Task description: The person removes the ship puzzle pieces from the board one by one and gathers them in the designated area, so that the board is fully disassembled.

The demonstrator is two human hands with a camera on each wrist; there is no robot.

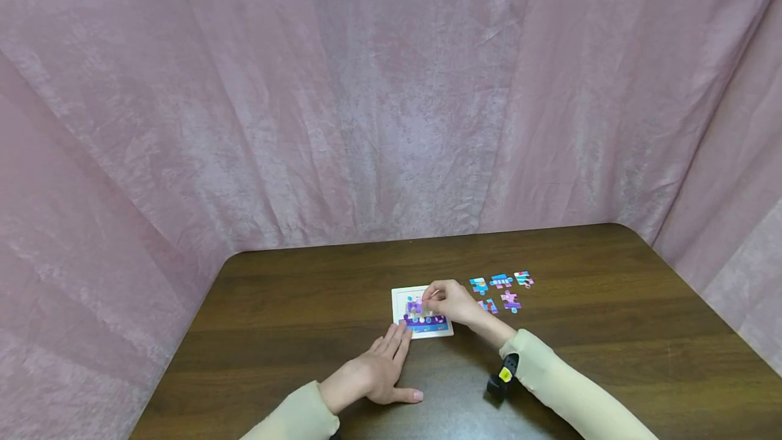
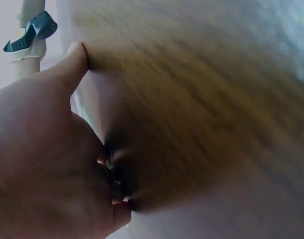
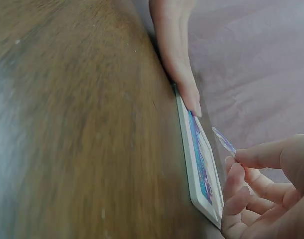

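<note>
A white-bordered puzzle tray [image 1: 449,333] lies on the table, a purple and blue picture strip along its near part. My left hand [image 1: 381,367] is spread with straight fingers, its fingertips on the tray's near left corner and the thumb out on the wood. Over the tray, my right hand [image 1: 451,301] pinches a purple puzzle piece [image 3: 224,140] between thumb and fingers. In the right wrist view the piece is tilted and raised above the tray. The left wrist view shows mainly the palm of the left hand [image 2: 47,149] and blurred tabletop.
Several loose puzzle pieces [image 1: 501,281] lie right of the tray, one of them a pink and purple piece [image 1: 510,301]. The brown wooden table [image 1: 305,290] has its far edge against a pink curtain [image 1: 391,100]. A black wrist device [image 1: 504,377] sits on the right sleeve.
</note>
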